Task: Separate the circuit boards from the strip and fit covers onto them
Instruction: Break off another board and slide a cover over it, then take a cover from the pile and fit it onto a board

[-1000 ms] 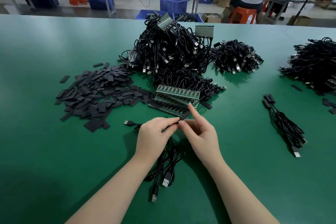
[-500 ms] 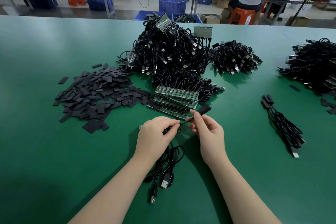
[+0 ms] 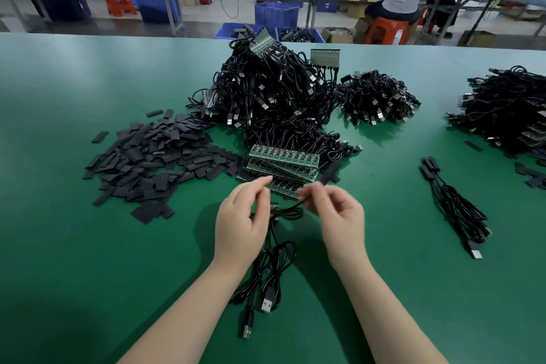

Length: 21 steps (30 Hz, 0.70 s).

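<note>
On the green bench (image 3: 88, 260), no writing legible; right hand (image 3: 339, 216) pinches a black cover (image 3: 330, 172), left hand (image 3: 240, 219) loosely curled, its grip unclear.

My hands have drawn apart: my left hand (image 3: 240, 223) has let go of the covered board and shifted toward nine o'clock, fingers loose. My right hand (image 3: 336, 216) now pinches the cable just behind the black cover (image 3: 330, 172), which points toward one o'clock.
</note>
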Each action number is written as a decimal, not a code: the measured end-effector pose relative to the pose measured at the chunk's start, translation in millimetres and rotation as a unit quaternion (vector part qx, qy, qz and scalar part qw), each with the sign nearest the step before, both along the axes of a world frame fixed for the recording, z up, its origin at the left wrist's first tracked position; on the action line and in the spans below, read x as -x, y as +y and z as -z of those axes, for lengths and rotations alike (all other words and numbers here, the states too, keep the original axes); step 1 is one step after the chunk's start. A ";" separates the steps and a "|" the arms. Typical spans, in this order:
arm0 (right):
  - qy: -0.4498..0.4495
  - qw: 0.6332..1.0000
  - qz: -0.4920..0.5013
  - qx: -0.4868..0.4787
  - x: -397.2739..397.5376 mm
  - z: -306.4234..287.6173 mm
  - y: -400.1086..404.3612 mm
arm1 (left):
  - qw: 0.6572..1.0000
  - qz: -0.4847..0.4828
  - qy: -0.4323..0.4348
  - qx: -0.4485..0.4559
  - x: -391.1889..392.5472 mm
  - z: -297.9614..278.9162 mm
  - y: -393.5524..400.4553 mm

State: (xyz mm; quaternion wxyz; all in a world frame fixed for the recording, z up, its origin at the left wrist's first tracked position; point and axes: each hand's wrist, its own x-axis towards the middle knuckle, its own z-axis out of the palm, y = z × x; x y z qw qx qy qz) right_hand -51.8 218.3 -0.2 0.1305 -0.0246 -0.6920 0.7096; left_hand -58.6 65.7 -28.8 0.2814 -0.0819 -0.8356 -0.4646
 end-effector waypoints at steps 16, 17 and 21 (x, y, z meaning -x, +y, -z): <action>-0.321 0.680 0.136 -0.645 39.6 -6.7 152.1 | 0.999 0.004 -0.053 -0.005 5.7 3.7 -2.2; -0.346 0.659 0.125 -0.656 39.4 0.3 153.3 | 0.998 0.003 -0.057 -0.004 5.6 3.5 -2.1; -0.351 0.695 0.121 -0.616 43.0 16.8 168.4 | 0.997 -0.008 -0.073 0.019 5.3 2.8 -1.4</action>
